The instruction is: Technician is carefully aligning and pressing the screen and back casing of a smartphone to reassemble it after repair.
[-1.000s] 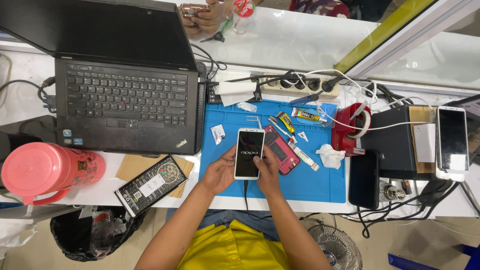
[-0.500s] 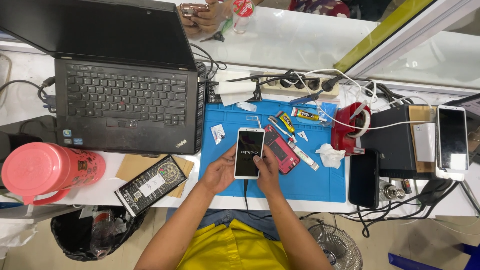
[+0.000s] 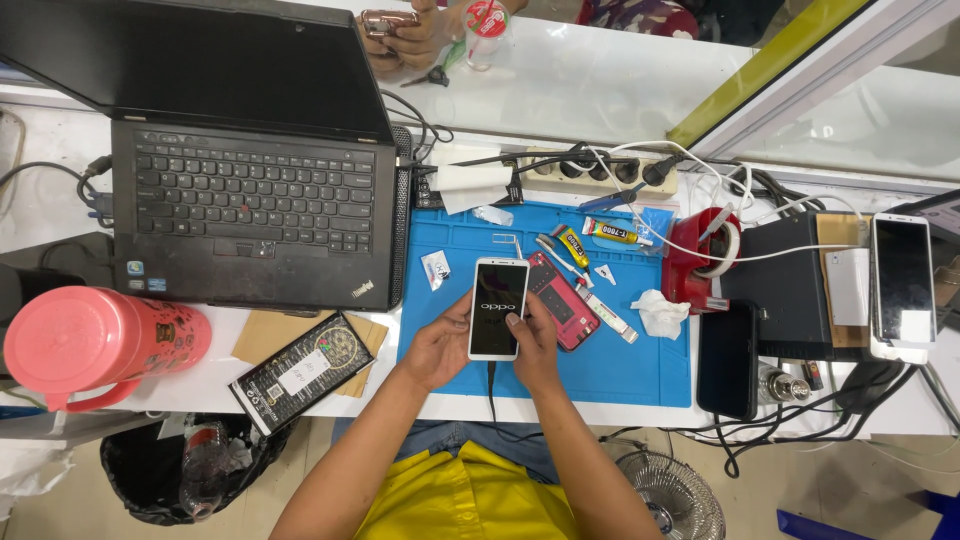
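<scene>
A white smartphone (image 3: 498, 300) with a dark lit screen lies lengthwise over the blue work mat (image 3: 620, 350), a black cable running from its near end. My left hand (image 3: 438, 347) grips its left edge. My right hand (image 3: 533, 340) holds the right edge, thumb resting on the lower screen. A red phone back cover (image 3: 563, 300) lies on the mat just right of the phone, partly under my right hand.
A black laptop (image 3: 250, 210) sits at left, a pink jug (image 3: 90, 340) and a black box (image 3: 300, 372) near the front edge. Glue tubes (image 3: 610, 232), a tissue (image 3: 660, 312), a red tape dispenser (image 3: 700, 262), a power strip (image 3: 590, 172) and two more phones (image 3: 725, 358) (image 3: 902, 285) crowd the right. Another person's hands (image 3: 400, 35) are across the counter.
</scene>
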